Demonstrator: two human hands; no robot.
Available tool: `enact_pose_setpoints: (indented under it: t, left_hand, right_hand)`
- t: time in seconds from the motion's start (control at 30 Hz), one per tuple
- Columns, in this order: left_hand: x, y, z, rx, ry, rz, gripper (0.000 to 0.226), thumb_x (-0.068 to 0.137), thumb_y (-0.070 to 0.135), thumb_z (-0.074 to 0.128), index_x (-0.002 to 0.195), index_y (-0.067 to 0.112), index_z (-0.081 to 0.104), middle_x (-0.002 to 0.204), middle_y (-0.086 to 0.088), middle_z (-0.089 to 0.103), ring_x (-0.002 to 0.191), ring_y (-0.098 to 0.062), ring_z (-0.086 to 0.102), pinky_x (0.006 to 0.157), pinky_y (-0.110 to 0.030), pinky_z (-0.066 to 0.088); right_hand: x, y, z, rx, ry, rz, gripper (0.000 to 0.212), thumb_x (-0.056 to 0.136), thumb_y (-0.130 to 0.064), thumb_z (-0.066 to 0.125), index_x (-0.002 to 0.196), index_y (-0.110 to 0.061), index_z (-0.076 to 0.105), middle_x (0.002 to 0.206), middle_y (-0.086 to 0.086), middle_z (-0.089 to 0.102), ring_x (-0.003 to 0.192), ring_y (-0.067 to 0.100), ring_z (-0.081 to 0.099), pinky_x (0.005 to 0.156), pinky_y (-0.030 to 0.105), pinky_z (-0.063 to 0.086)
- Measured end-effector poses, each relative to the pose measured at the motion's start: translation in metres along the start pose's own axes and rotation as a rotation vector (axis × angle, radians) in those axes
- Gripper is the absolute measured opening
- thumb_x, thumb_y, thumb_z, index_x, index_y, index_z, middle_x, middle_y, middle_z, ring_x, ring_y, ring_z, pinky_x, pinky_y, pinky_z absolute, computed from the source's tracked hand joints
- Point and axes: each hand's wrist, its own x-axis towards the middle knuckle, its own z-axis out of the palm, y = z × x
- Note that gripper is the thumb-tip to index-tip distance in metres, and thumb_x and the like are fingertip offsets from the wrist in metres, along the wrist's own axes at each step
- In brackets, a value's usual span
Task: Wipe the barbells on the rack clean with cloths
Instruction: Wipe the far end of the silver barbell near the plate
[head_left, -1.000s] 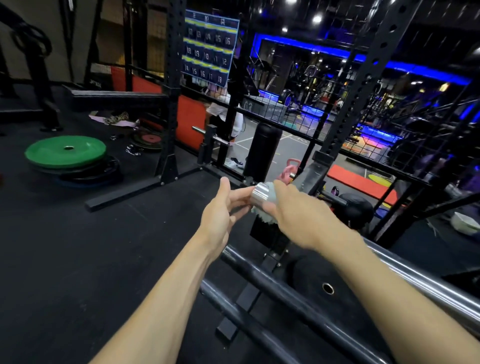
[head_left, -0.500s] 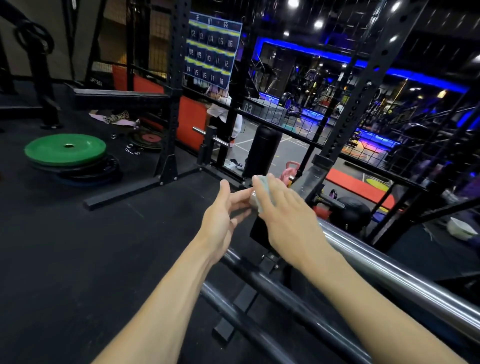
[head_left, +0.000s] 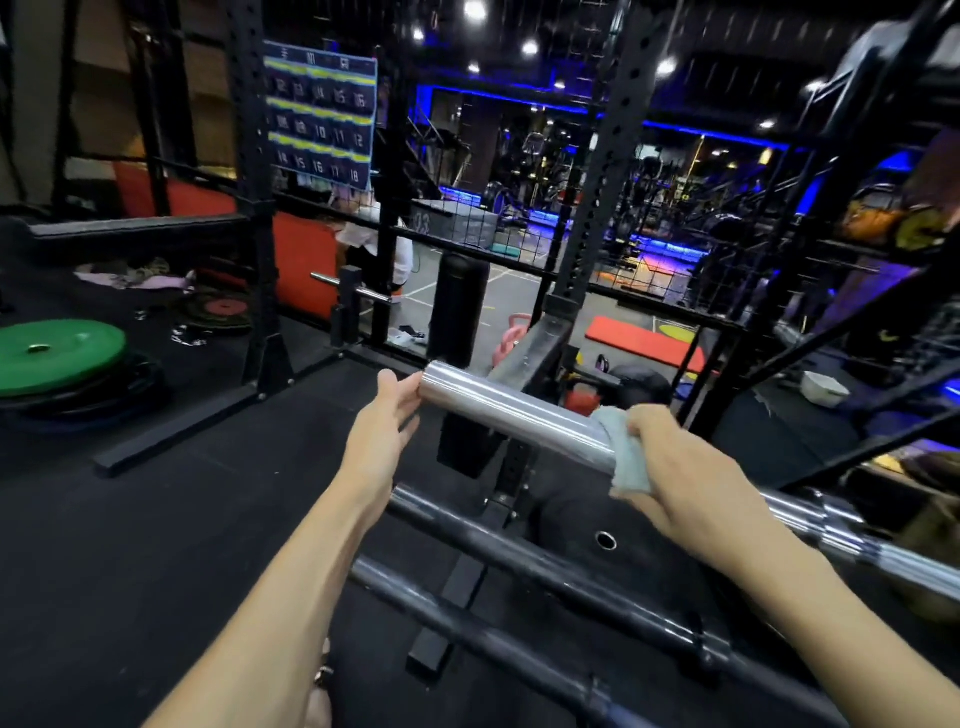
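Note:
A shiny chrome barbell lies across the rack, its bare sleeve end pointing away from me. My left hand touches the sleeve's end face with straight fingers. My right hand grips a pale grey-green cloth wrapped round the sleeve, partway back from the end. Behind my right hand the bar's collar and shaft run off to the right.
Two dark bars lie lower, below the chrome one. A black rack upright stands just beyond the sleeve end, a black plate underneath. Green plates are stacked on the floor at left. A wire fence closes the far side.
My right hand has slid the cloth back along the sleeve from its end towards me, baring the chrome. My left hand has stayed at the end face.

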Motion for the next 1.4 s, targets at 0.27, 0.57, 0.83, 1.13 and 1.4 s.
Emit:
enact_pose_setpoints:
  t: [0.27,0.57,0.83,1.13,1.4]
  left_hand:
    - [0.014,-0.001,-0.007,0.016,0.014,0.030,0.051,0.110,0.050,0.020,0.111,0.032,0.068,0.099,0.027,0.075,0.110,0.009,0.060,0.118,-0.030,0.036]
    - [0.024,-0.002,-0.009,0.016,0.027,0.029,0.062,0.109,0.052,0.017,0.109,0.029,0.075,0.116,0.009,0.076,0.118,-0.001,0.063,0.116,-0.036,0.038]
    - [0.017,-0.011,0.000,0.003,0.019,0.030,0.057,0.111,0.047,0.020,0.121,0.023,0.071,0.120,0.010,0.074,0.120,-0.001,0.062,0.116,-0.034,0.041]
    - [0.020,-0.006,-0.014,-0.019,0.012,-0.016,0.072,0.108,0.057,0.014,0.118,0.018,0.074,0.109,0.003,0.077,0.110,-0.005,0.067,0.109,-0.035,0.039]
    - [0.020,-0.009,-0.019,-0.115,0.055,-0.007,0.070,0.109,0.052,0.017,0.116,0.010,0.073,0.115,-0.006,0.076,0.120,-0.018,0.065,0.114,-0.040,0.044]
  right_hand:
    - [0.083,-0.066,0.024,-0.297,-0.035,-0.032,0.070,0.094,-0.076,0.035,0.126,-0.014,0.043,0.109,0.006,0.058,0.092,0.027,0.066,0.061,0.035,0.040]
    - [0.153,-0.119,0.035,-0.020,-0.059,-0.111,0.057,0.102,-0.065,0.031,0.124,-0.014,0.042,0.114,0.010,0.062,0.096,0.035,0.066,0.067,0.039,0.037]
    - [0.034,-0.030,0.000,-0.169,-0.213,0.132,0.060,0.091,-0.076,0.043,0.124,-0.026,0.036,0.116,-0.006,0.054,0.099,0.019,0.063,0.074,0.034,0.048]
    - [0.158,-0.143,0.036,-0.102,-0.066,-0.124,0.051,0.105,-0.057,0.036,0.125,-0.010,0.044,0.118,0.012,0.054,0.100,0.034,0.063,0.068,0.039,0.037]
    - [0.101,-0.080,0.018,0.114,-0.249,-0.102,0.083,0.097,-0.028,0.065,0.156,-0.027,0.007,0.139,0.005,0.046,0.110,0.030,0.058,0.082,0.043,0.053]
